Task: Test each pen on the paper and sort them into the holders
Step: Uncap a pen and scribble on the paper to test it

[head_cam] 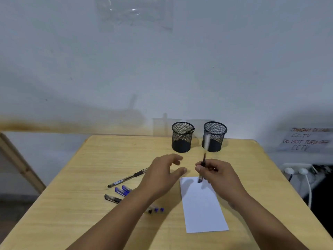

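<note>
Right of centre stood two black mesh holders: the left holder (pixel 182 137) held one pen (pixel 189 131); the right holder's (pixel 214 136) contents could not be told. Below them, the right hand (pixel 219 175) pinched a blurred pen (pixel 204 159) over the paper (pixel 202 206). The left hand (pixel 162 175) hovered with fingers spread, holding nothing. Loose pens (pixel 126 178) lay lower left on the table (pixel 72 204).

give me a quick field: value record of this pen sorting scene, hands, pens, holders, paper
left hand: left hand open above the table, holding nothing
right hand: right hand grips a blurred pen above the paper's far end
paper: white sheet flat on the table, faint mark at its far left corner
left holder: black mesh holder, one pen leaning inside
right holder: black mesh holder, contents cannot tell
loose pens: loose pens lying left of the paper, partly hidden by the left forearm
</note>
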`<move>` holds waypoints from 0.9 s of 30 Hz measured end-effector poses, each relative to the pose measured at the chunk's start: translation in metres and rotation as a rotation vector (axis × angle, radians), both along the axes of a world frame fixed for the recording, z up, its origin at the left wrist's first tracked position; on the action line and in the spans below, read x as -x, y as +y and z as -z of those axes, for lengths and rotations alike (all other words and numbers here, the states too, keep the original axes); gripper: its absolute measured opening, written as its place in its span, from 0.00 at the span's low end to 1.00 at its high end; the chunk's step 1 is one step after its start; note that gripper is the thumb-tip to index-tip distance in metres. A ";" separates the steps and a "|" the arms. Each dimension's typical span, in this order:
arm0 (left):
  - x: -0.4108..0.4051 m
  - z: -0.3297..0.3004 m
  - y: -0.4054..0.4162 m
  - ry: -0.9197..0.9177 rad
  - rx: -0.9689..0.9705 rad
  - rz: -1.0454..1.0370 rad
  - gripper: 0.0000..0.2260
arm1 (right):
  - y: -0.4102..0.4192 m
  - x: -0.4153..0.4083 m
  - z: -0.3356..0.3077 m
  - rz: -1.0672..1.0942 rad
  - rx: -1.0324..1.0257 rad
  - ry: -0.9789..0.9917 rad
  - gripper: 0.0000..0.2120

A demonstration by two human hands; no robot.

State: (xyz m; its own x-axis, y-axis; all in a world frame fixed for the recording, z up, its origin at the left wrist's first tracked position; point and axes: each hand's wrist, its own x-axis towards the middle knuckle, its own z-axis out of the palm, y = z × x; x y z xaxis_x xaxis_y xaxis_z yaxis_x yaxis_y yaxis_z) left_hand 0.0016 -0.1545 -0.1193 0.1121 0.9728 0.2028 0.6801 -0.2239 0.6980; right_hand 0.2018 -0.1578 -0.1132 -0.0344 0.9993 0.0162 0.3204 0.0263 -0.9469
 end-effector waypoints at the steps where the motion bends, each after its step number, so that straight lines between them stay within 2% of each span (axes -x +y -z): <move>1: -0.003 0.002 -0.002 -0.026 0.033 0.013 0.14 | -0.002 0.000 -0.001 0.017 0.002 0.037 0.03; 4: -0.011 0.005 -0.007 -0.082 0.098 0.062 0.12 | -0.007 0.003 -0.001 0.039 0.017 0.151 0.00; 9: -0.016 0.009 -0.010 -0.167 0.051 0.119 0.07 | -0.015 0.007 0.002 0.033 0.021 0.287 0.03; 13: -0.015 0.009 -0.012 -0.013 -0.043 0.229 0.07 | -0.019 0.006 0.006 -0.005 0.020 0.321 0.02; 18: -0.010 0.010 -0.012 -0.031 0.055 0.271 0.09 | -0.024 0.009 0.015 0.015 -0.005 0.275 0.02; 21: -0.003 0.011 -0.010 -0.077 0.135 0.218 0.09 | -0.023 0.006 0.015 0.058 -0.040 0.294 0.02; 24: 0.015 0.014 -0.007 -0.207 0.206 0.084 0.12 | -0.019 -0.005 0.012 0.095 -0.026 0.376 0.02; 27: 0.029 0.020 -0.002 -0.198 0.212 -0.028 0.09 | -0.016 -0.012 0.015 0.130 0.003 0.401 0.02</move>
State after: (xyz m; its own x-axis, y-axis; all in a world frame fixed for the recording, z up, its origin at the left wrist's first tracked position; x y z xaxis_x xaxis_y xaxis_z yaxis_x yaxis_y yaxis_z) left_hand -0.0270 -0.1567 -0.1395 0.0631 0.9980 0.0104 0.5302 -0.0423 0.8468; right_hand 0.2137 -0.1743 -0.1283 0.1001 0.9950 -0.0004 -0.0728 0.0070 -0.9973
